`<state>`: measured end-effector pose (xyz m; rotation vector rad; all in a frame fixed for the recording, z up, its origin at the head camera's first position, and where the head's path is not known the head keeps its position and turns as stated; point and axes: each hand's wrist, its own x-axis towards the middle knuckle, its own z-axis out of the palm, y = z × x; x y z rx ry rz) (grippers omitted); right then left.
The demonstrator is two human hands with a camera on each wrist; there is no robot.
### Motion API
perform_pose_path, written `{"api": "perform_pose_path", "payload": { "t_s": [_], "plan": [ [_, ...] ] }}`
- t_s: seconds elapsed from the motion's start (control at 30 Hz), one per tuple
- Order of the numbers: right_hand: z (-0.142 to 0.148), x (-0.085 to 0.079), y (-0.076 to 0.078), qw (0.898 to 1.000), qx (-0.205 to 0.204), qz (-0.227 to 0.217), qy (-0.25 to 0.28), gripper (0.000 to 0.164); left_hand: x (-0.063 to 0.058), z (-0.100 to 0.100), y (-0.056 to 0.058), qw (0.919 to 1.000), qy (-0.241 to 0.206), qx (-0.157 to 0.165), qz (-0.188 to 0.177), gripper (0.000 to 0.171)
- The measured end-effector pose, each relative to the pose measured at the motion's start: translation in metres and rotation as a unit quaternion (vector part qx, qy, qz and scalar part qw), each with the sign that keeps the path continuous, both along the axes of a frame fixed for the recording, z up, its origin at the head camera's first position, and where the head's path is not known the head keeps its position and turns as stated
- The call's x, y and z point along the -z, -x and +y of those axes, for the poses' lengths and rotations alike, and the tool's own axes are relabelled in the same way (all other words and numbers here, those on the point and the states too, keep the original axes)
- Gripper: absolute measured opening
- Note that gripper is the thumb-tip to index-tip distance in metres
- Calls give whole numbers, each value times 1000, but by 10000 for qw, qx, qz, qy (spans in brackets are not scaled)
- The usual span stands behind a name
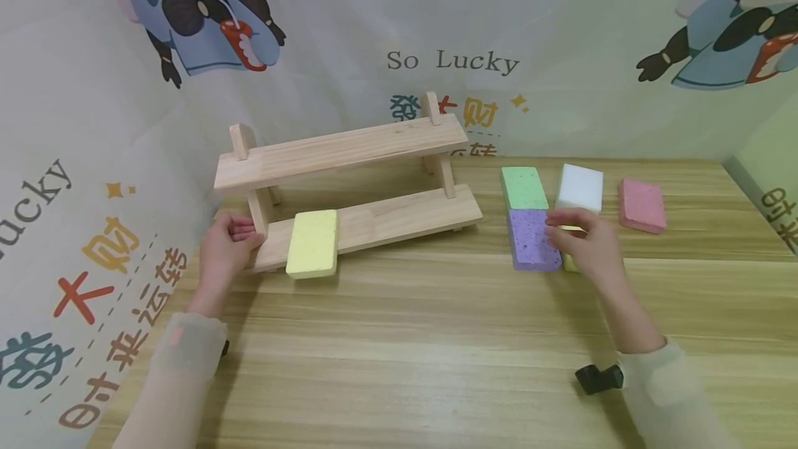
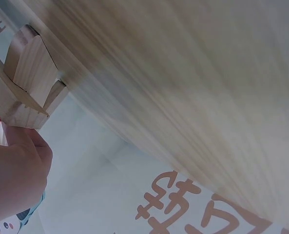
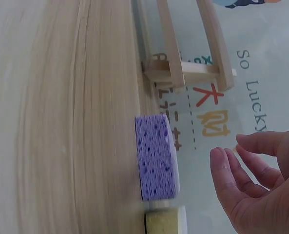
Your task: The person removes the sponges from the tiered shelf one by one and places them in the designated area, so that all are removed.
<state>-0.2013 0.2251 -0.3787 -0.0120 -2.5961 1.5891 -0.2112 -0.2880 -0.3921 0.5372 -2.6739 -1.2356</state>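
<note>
A two-tier wooden shelf (image 1: 368,224) stands at the left of the table. My left hand (image 1: 227,244) grips the left end of its lower board, and the left wrist view shows that hand (image 2: 20,163) close up at the board's end. On the lower board lies a yellow sponge (image 1: 312,244), jutting past the front edge. My right hand (image 1: 589,241) hovers by a purple sponge (image 1: 533,241), thumb and fingers bent loosely with nothing between them. In the right wrist view the purple sponge (image 3: 156,157) is apart from the fingertips. A second yellow sponge (image 1: 570,265) is partly hidden below this hand.
Behind the purple sponge lies a green sponge (image 1: 524,187), with a white sponge (image 1: 581,187) and a pink sponge (image 1: 643,205) to its right. A printed cloth (image 1: 349,26) hangs behind the wooden table (image 1: 399,359) and along its left side.
</note>
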Motion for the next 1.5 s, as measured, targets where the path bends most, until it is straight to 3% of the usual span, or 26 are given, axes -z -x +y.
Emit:
{"api": "perform_pose_path", "payload": {
  "t_s": [0.13,0.5,1.1,1.5],
  "plan": [
    [-14,-2,2,9999,-56,-46,-156,33,0,0,0,10000,14,-7,-19,35],
    [-51,5,5,9984,-543,-91,80,31,-1,0,0,10000,16,-9,-14,34],
    [-124,14,7,9880,-1131,-175,1040,31,0,0,0,9999,88,-32,90,32],
    [-172,14,2,9808,-1531,-134,1198,30,0,1,0,10000,68,-16,46,34]
  ]
}}
